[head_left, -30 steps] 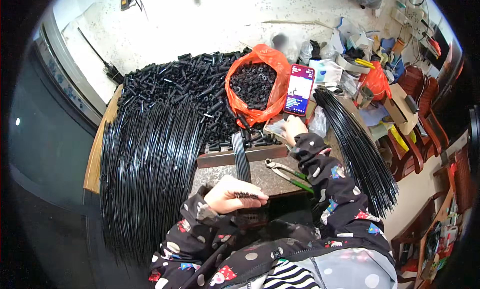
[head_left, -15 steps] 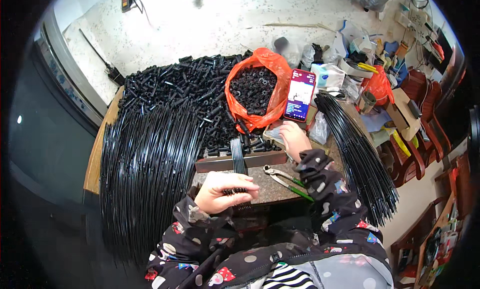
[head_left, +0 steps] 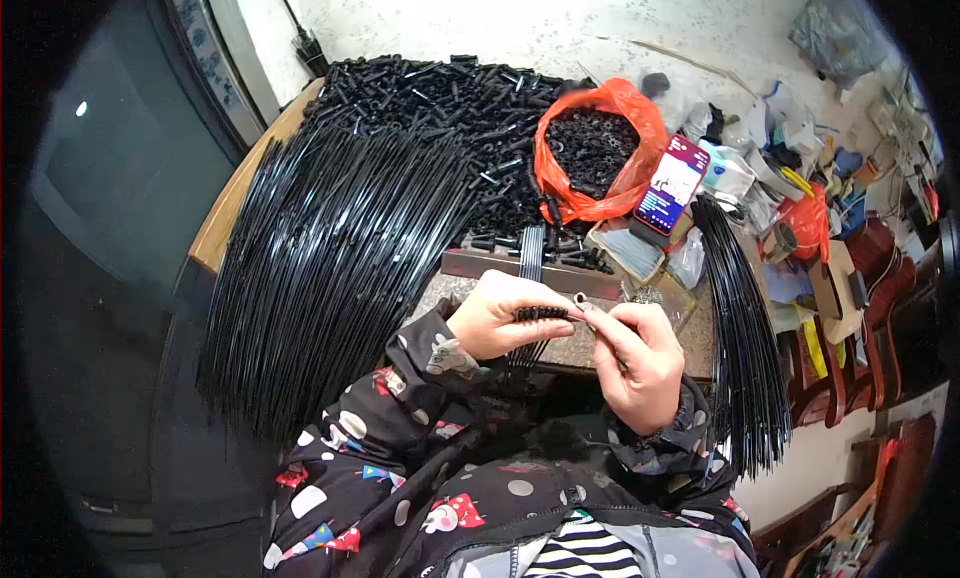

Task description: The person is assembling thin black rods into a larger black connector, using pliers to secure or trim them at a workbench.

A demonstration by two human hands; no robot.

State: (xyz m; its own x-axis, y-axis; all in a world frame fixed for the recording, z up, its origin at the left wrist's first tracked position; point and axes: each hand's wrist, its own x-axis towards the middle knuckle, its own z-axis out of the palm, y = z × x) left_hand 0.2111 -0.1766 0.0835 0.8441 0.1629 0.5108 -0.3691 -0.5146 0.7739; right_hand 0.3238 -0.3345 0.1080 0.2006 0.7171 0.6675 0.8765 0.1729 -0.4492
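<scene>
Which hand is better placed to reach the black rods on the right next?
Probably the right hand: it is nearer those black rods, while the left hand, farther left, holds a row of small black parts. Whether the right hand grips anything is unclear.

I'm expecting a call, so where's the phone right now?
In the head view, the phone is up and right of centre, just right of the orange bag.

From head height, a fisheye camera looked forward and steeply down. The hands (head_left: 645, 363) and desk (head_left: 232, 193) lay close below.
</scene>
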